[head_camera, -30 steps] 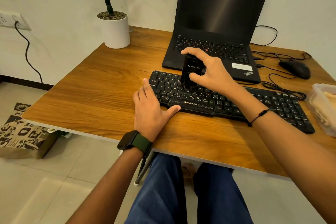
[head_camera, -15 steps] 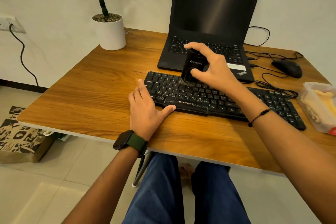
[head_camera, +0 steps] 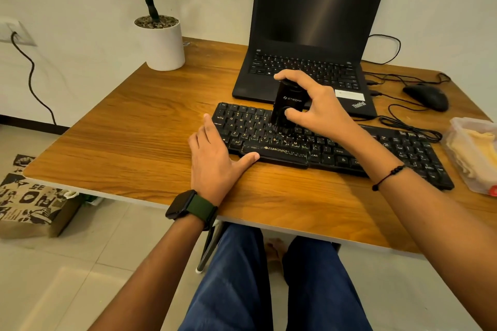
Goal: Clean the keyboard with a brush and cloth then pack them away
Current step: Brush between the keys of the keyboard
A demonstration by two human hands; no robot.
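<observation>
Gripping the brush (head_camera: 287, 105) upright at frame centre, the right hand (head_camera: 320, 110) sets bristles on the keyboard (head_camera: 336, 153), whose long axis runs rightward; left hand (head_camera: 215, 164) flat, steadying

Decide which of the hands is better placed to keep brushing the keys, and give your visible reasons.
Right. The right hand already grips the brush, bristles down on the keyboard. The left hand lies flat at the keyboard's left end, steadying it.

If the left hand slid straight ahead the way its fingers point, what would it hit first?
Probably nothing on the desk: the left hand points along the keyboard's left end, toward bare wood. The plant pot sits farther left, though depth is unclear.
</observation>
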